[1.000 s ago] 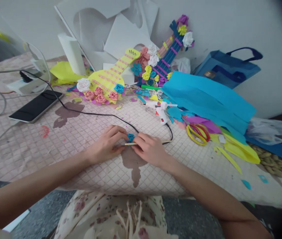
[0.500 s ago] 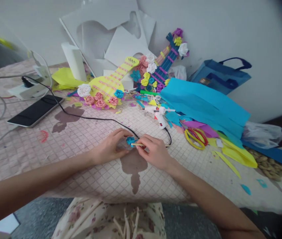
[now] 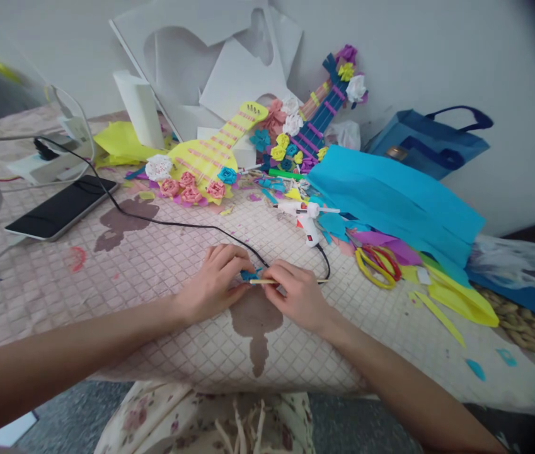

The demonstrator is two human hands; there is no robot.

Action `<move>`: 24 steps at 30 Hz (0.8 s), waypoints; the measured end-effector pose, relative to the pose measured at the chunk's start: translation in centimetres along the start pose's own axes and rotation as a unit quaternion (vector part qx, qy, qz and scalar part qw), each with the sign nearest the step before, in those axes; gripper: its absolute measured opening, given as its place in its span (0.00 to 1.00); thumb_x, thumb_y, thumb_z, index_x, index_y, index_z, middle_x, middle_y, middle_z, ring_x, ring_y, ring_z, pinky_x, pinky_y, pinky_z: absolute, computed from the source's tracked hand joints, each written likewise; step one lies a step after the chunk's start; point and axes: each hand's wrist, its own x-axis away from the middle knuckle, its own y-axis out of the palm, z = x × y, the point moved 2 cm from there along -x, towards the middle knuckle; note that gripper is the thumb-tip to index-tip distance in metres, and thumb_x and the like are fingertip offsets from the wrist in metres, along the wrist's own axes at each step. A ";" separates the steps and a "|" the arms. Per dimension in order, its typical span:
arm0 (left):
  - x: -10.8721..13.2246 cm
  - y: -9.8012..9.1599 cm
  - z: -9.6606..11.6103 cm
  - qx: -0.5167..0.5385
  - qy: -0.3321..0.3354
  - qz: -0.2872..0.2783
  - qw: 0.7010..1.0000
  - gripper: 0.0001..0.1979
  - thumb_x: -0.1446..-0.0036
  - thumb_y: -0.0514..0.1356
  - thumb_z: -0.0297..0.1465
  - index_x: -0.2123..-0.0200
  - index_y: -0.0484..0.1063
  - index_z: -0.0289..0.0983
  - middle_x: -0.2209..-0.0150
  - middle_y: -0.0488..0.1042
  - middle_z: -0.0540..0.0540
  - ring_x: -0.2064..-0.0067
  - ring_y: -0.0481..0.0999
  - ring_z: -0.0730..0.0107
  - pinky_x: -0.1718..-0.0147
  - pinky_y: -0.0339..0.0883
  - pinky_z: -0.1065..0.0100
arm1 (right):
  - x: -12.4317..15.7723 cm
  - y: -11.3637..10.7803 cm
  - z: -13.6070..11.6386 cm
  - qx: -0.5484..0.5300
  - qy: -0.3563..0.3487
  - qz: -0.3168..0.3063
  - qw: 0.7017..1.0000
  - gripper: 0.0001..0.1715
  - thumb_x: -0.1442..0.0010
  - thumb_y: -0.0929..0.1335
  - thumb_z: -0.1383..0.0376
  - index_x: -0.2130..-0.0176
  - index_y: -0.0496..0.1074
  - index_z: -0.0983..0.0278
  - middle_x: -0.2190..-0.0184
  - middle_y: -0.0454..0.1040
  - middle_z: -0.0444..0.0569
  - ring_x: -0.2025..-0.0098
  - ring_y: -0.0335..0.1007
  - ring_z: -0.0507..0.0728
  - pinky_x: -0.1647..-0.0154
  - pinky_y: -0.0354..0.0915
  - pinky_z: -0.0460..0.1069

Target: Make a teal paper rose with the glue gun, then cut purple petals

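Between my hands is a small blue paper flower [image 3: 248, 275], partly hidden by fingers. My left hand [image 3: 217, 280] pinches it with thumb and fingers from the left. A thin wooden stick [image 3: 261, 282] is in the closed fingers of my right hand [image 3: 298, 293]; its left end reaches the flower and its other end sticks out past the hand. A white glue gun [image 3: 309, 227] lies on the table just beyond my right hand, its black cord curling down beside the hand.
A yellow paper guitar [image 3: 210, 154] with paper roses and a dark blue one [image 3: 321, 120] lean at the back. Blue sheets [image 3: 399, 195], scissors [image 3: 377, 265] and scraps lie to the right. A phone [image 3: 62, 208] and power strip [image 3: 45, 165] are on the left.
My left fingers have closed in on the blue flower, covering more of it. My right hand and the stick have shifted slightly, and the whole view has moved a little.
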 end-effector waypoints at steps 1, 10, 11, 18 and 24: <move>0.0 0.0 0.0 0.001 0.001 0.000 1.000 0.09 0.44 0.58 0.24 0.58 0.66 0.37 0.57 0.68 0.43 0.55 0.67 0.62 0.57 0.62 0.60 | 0.0 0.0 0.0 0.000 0.001 0.001 1.000 0.06 0.40 0.62 0.70 0.67 0.68 0.64 0.70 0.71 0.45 0.69 0.67 0.51 0.69 0.61 0.45; -0.1 -0.2 0.2 -0.028 0.015 0.009 0.999 0.08 0.43 0.59 0.28 0.59 0.68 0.38 0.58 0.70 0.44 0.56 0.68 0.63 0.58 0.59 0.60 | 0.1 -0.2 0.1 -0.006 0.004 0.004 1.000 0.06 0.40 0.62 0.70 0.67 0.68 0.63 0.70 0.71 0.45 0.69 0.67 0.51 0.68 0.61 0.45; -0.1 -0.2 0.2 -0.030 0.016 0.011 0.999 0.08 0.43 0.59 0.28 0.59 0.68 0.38 0.58 0.70 0.44 0.57 0.68 0.63 0.58 0.59 0.60 | 0.0 -0.2 0.1 -0.005 0.004 0.003 1.000 0.06 0.40 0.62 0.70 0.67 0.68 0.63 0.70 0.71 0.45 0.69 0.67 0.51 0.68 0.61 0.45; 0.0 -0.2 0.2 -0.010 0.012 0.006 1.000 0.07 0.40 0.56 0.26 0.58 0.67 0.38 0.58 0.69 0.45 0.56 0.66 0.64 0.57 0.57 0.60 | 0.0 -0.1 0.1 -0.006 0.008 0.005 1.000 0.06 0.40 0.63 0.70 0.67 0.68 0.63 0.70 0.71 0.45 0.68 0.68 0.51 0.68 0.61 0.45; -0.1 -0.4 0.3 -0.019 0.009 0.016 1.000 0.08 0.43 0.55 0.23 0.60 0.67 0.39 0.58 0.70 0.46 0.57 0.66 0.65 0.58 0.56 0.60 | 0.0 -0.1 0.0 0.001 0.009 -0.001 1.000 0.06 0.40 0.62 0.70 0.68 0.67 0.63 0.70 0.70 0.45 0.69 0.67 0.50 0.69 0.60 0.45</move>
